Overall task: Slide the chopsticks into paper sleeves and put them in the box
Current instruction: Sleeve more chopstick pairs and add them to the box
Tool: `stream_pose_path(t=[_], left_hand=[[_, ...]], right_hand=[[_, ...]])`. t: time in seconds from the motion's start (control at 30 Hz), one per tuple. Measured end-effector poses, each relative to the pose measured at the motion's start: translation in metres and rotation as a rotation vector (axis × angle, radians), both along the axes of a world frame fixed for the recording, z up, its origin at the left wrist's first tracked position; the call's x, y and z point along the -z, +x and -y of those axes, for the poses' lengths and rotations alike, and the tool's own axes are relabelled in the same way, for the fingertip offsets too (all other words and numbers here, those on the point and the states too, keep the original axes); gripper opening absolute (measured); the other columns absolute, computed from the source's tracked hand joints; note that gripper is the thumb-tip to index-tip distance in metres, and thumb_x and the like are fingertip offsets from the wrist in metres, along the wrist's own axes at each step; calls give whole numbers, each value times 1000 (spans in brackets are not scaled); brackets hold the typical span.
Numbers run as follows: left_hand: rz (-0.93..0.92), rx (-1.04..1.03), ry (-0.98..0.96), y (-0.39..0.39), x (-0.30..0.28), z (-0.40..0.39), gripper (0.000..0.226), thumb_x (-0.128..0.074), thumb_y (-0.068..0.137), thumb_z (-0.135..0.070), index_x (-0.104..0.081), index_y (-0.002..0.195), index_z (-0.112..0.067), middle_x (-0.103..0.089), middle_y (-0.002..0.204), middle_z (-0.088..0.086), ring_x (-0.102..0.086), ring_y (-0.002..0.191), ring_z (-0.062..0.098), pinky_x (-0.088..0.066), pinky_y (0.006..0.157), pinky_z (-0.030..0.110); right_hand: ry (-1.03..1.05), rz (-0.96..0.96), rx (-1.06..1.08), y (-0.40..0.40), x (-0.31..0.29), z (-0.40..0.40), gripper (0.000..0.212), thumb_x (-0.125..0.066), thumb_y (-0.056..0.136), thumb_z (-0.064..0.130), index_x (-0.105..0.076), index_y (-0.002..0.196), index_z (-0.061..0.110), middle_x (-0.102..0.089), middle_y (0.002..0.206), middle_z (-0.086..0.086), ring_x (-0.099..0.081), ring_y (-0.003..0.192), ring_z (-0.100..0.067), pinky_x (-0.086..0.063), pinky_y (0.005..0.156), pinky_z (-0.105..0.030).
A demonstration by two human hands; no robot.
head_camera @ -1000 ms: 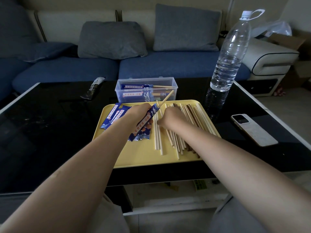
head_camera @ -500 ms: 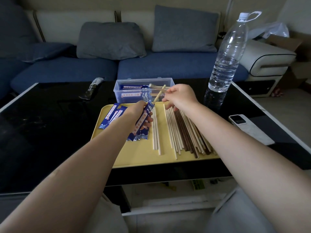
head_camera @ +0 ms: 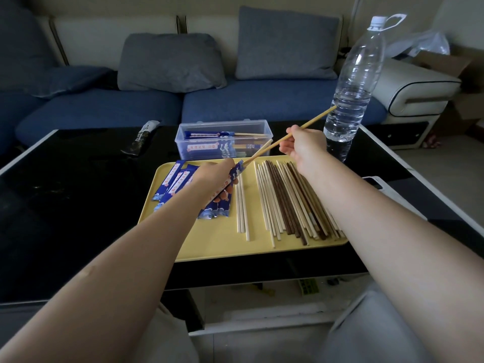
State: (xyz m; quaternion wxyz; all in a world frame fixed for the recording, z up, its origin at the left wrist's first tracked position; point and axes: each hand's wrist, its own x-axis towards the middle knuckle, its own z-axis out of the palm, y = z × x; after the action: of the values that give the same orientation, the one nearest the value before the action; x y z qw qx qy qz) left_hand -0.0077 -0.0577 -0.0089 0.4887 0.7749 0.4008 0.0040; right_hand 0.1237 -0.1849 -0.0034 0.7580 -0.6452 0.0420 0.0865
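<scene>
Left hand [head_camera: 213, 172] grips a sleeve [head_camera: 230, 180] over the tray [head_camera: 209, 242]. Right hand [head_camera: 303, 148] pinches a chopstick [head_camera: 309, 124], tip at the sleeve mouth. Box [head_camera: 224, 142] stands behind the tray.

1 head-worn wide-angle camera looks forward and down from above the person's lap, close over both forearms, which enter from 7 and 5 o'clock. The yellow tray [head_camera: 209, 247] sits near, at frame centre, on the black table [head_camera: 65, 205]. The sofa [head_camera: 262, 106] lies farther off at 12 o'clock, facing the lens.
</scene>
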Motion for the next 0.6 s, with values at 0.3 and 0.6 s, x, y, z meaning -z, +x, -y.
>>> stream_pose_path(t=[0.3,0.6], left_hand=[[5,60,-25,6,11,-8,45,-43,98,-47,-69,89,-13,-66,69,3,-56,54,15,-46,53,24],[34,101,-32,9,17,-12,43,-46,97,-46,-70,88,-12,-65,64,2,-55,50,14,-47,51,23]], right_hand=[[-22,-42,79,8,0,1,18,-56,102,18,-65,102,2,-63,69,-7,-61,54,-13,-61,74,-29],[-64,-90,9,3,4,-2,17,-60,100,16,-65,106,1,-66,75,-10,-66,61,-15,-62,78,-32]])
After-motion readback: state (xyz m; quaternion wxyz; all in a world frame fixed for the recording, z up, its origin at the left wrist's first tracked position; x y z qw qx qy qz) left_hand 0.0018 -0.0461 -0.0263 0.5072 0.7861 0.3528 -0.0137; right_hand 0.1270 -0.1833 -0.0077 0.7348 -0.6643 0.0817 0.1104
